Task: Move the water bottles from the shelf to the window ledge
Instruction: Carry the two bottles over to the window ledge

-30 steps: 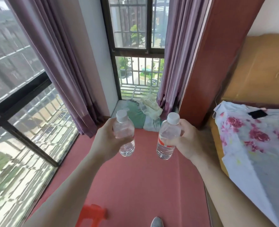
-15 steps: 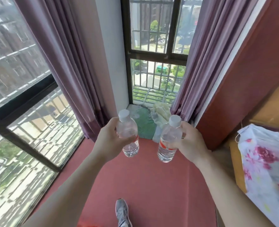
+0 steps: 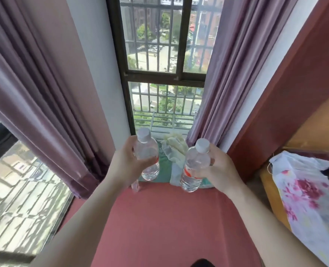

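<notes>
I hold two clear water bottles with white caps upright in the air. My left hand (image 3: 128, 163) grips the left bottle (image 3: 148, 154) around its body. My right hand (image 3: 220, 169) grips the right bottle (image 3: 194, 166), which shows a red and white label low on its side. Both bottles hover above the far end of the red-covered window ledge (image 3: 169, 218), in front of the narrow barred window (image 3: 164, 74). The shelf is out of view.
Green cloth (image 3: 162, 170) and a pale crumpled cloth (image 3: 174, 149) lie on the ledge by the window. Mauve curtains (image 3: 44, 93) hang on both sides. A large window (image 3: 15, 189) runs along the left. A floral cloth (image 3: 312, 189) covers furniture at right.
The view has moved closer to the narrow window and tilted up. Both hands carried the bottles forward, over the far end of the ledge by the cloths.
</notes>
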Demonstrator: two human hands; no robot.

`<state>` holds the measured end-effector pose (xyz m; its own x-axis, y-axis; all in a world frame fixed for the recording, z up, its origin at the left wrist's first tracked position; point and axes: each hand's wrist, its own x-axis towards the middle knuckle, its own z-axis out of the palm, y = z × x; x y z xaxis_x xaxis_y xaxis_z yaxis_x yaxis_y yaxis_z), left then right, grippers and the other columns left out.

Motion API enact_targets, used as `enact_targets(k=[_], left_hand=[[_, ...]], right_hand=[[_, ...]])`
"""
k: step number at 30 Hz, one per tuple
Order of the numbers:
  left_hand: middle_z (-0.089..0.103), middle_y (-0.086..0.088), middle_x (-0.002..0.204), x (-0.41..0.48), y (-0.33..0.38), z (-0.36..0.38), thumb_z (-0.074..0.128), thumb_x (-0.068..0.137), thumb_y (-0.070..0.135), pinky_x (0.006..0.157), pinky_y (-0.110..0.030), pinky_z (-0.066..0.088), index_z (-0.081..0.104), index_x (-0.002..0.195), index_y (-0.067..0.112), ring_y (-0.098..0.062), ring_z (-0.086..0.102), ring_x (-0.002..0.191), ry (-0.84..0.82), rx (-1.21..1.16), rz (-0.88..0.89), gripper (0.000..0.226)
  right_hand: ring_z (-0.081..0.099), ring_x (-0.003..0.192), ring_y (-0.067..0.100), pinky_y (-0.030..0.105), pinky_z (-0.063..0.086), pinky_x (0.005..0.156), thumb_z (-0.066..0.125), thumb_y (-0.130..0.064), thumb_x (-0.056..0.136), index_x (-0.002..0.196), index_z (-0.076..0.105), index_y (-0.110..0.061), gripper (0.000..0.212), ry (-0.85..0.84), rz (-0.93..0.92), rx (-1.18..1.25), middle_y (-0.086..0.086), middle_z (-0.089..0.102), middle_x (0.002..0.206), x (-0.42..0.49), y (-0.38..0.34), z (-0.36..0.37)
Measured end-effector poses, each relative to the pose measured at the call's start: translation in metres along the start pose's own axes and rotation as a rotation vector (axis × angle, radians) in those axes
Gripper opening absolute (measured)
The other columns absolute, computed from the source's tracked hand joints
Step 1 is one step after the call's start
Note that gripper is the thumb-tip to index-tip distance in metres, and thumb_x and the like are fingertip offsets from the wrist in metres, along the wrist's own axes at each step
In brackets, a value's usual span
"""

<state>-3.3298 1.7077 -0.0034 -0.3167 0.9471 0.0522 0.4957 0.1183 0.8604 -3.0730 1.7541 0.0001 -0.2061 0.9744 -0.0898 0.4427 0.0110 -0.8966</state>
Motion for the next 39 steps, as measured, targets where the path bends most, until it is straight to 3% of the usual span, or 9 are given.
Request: enact_targets(k=[7,12,19,22,25,30,34,37,39], left_hand=[[0.065,0.017,0.092,0.087,-0.020,0.021,0.088,0.069,0.032,0.066,-0.021,0.044,0.056,0.108,0.036,0.008,0.060,0.080,-0.051,0.000,-0.060,0.051],[0.066,0.012,0.096,0.161,-0.039,0.044,0.085,0.065,0.046,0.072,-0.031,0.051,0.055,0.109,0.034,-0.007,0.063,0.087,-0.049,0.079,-0.162,0.055],[0.065,0.014,0.098,0.248,-0.068,0.071,0.084,0.070,0.044,0.072,-0.027,0.050,0.053,0.112,0.033,-0.004,0.062,0.089,-0.006,0.072,-0.278,0.053],[0.065,0.013,0.098,0.274,-0.096,0.082,0.084,0.070,0.044,0.072,-0.028,0.054,0.053,0.111,0.034,-0.004,0.062,0.087,-0.012,0.055,-0.335,0.052],[0.066,0.010,0.094,0.296,-0.136,0.096,0.084,0.071,0.041,0.060,-0.026,0.054,0.053,0.110,0.031,-0.010,0.065,0.075,-0.043,0.057,-0.361,0.051],[0.065,0.014,0.091,0.326,-0.225,0.133,0.086,0.069,0.041,0.059,-0.022,0.053,0.053,0.106,0.037,-0.006,0.063,0.081,-0.081,0.057,-0.357,0.049],[0.067,0.015,0.096,0.342,-0.322,0.179,0.084,0.069,0.039,0.070,-0.031,0.057,0.054,0.108,0.038,-0.005,0.065,0.085,-0.081,0.033,-0.368,0.050],[0.066,0.014,0.101,0.341,-0.411,0.225,0.085,0.069,0.039,0.074,-0.024,0.052,0.054,0.112,0.037,-0.002,0.062,0.091,-0.061,0.025,-0.384,0.053],[0.066,0.014,0.097,0.341,-0.468,0.255,0.086,0.071,0.037,0.066,-0.017,0.050,0.053,0.114,0.034,-0.001,0.062,0.085,-0.090,0.034,-0.400,0.055]], right_hand=[[0.064,0.100,0.010,0.041,0.051,0.095,0.091,-0.027,0.057,0.107,0.064,-0.040,0.058,-0.019,0.041,-0.013,-0.015,0.070,0.103,0.095,0.016,0.015],[0.062,0.099,0.010,0.034,0.050,0.088,0.091,-0.022,0.058,0.104,0.062,-0.040,0.057,-0.067,0.058,-0.007,-0.015,0.068,0.104,0.183,0.036,0.023],[0.059,0.097,-0.005,0.022,0.044,0.080,0.091,-0.026,0.060,0.099,0.061,-0.047,0.054,-0.174,0.061,-0.017,-0.024,0.067,0.101,0.295,0.056,0.052],[0.057,0.090,-0.011,0.010,0.038,0.069,0.091,-0.020,0.061,0.102,0.060,-0.043,0.056,-0.193,0.101,-0.052,-0.024,0.065,0.095,0.324,0.074,0.074],[0.057,0.087,-0.009,0.007,0.038,0.064,0.091,-0.019,0.063,0.108,0.058,-0.042,0.061,-0.227,0.134,-0.078,-0.020,0.065,0.096,0.348,0.104,0.105],[0.057,0.090,-0.011,0.013,0.041,0.072,0.092,-0.021,0.061,0.106,0.056,-0.044,0.062,-0.244,0.194,-0.056,-0.019,0.065,0.099,0.385,0.181,0.169],[0.057,0.091,-0.005,0.013,0.039,0.070,0.091,-0.020,0.063,0.110,0.056,-0.036,0.060,-0.256,0.229,-0.061,-0.017,0.064,0.099,0.412,0.269,0.229],[0.059,0.093,-0.002,0.014,0.042,0.071,0.089,-0.020,0.067,0.104,0.053,-0.043,0.057,-0.293,0.256,-0.057,-0.017,0.064,0.099,0.430,0.352,0.277],[0.062,0.092,0.002,0.017,0.046,0.072,0.089,-0.023,0.067,0.103,0.053,-0.043,0.055,-0.304,0.277,-0.060,-0.015,0.066,0.098,0.444,0.409,0.310]])
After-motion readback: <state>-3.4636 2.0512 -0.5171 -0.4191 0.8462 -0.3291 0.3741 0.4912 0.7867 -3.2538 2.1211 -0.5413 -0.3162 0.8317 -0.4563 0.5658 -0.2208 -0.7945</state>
